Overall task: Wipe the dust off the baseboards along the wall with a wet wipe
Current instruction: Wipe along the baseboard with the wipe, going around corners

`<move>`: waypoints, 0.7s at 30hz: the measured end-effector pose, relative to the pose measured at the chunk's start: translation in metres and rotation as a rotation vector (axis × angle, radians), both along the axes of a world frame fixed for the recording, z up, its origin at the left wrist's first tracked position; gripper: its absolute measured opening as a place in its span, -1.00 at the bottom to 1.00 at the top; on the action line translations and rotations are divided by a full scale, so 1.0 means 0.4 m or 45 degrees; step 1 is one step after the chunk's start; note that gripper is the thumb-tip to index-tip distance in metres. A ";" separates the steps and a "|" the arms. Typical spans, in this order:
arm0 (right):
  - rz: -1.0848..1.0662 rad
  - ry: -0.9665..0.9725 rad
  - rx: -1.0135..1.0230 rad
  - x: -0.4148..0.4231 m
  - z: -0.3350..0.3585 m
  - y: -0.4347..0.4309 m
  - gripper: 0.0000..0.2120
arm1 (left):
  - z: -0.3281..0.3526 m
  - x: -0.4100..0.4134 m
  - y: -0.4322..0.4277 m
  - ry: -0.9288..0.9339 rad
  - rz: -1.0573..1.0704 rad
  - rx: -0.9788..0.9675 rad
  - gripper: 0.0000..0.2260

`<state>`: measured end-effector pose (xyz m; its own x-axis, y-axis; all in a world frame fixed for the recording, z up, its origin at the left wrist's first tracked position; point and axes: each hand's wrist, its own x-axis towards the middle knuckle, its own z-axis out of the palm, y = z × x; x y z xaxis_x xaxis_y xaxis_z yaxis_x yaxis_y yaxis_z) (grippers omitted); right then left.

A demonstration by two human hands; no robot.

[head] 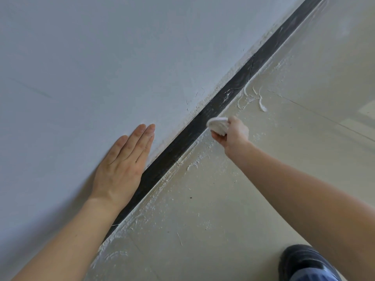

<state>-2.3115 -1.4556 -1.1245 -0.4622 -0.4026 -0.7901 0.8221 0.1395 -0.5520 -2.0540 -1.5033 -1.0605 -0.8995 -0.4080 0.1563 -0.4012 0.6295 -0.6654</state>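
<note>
Now, left of centre: left hand [121, 159] flat on the wall [101, 57], grip apart, fingers straight, just above the baseboard [182, 136]. The baseboard is a dark strip running from lower left to upper right. Centre: bunched wipe [218, 124] touches the baseboard's lower edge, right hand [233, 134] grip clamped on it. Progress, judged: the strip below the wipe looks evenly dark, probably done. Toward upper right pale smears show, so that run is left. The floor [243, 199] alongside is speckled white.

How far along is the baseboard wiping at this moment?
Done: the baseboard nearer than the wipe looks evenly dark. In hand: right hand holds the wipe against it, left hand flat on the wall. Left: pale smears farther along the strip.
</note>
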 end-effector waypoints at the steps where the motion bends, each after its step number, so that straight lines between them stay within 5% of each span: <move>1: 0.084 -0.020 0.043 0.021 -0.006 0.013 -0.85 | 0.000 0.000 0.000 -0.010 0.004 -0.003 -0.36; 5: 0.638 -0.203 -0.014 0.151 -0.027 0.046 -0.85 | -0.001 -0.001 0.002 -0.035 0.014 -0.033 -0.38; 8: 0.795 -0.226 -0.092 0.193 -0.020 0.016 -0.83 | 0.004 -0.004 0.003 -0.037 0.014 -0.037 -0.41; 15: 0.573 0.092 0.065 0.031 0.035 -0.077 -0.81 | 0.002 -0.006 0.004 -0.029 0.038 -0.026 -0.42; 21: 0.068 0.155 0.089 -0.083 0.016 -0.053 -0.83 | 0.016 -0.057 0.027 0.087 -0.006 0.091 -0.43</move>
